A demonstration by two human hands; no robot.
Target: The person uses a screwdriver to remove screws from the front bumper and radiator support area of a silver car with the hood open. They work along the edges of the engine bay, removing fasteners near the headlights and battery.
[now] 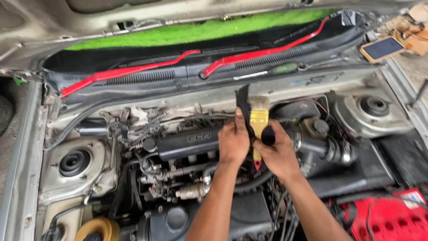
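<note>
I look down into an open car engine bay. My left hand (233, 142) pinches a strip of black cloth (243, 99) that stands up above my fingers. My right hand (278, 154) grips a paintbrush (258, 117) with pale bristles, a yellow ferrule and a red-tipped handle, bristles pointing up; more black cloth wraps around the brush at my fingers. Both hands meet over the middle of the black engine cover (187, 142), touching each other.
Two red wiper arms (249, 56) lie on the cowl below a green-covered windscreen. A green-handled screwdriver (272, 70) and a phone (382, 48) rest on the cowl. A red battery (392, 218) sits bottom right, a yellow cap (96, 228) bottom left.
</note>
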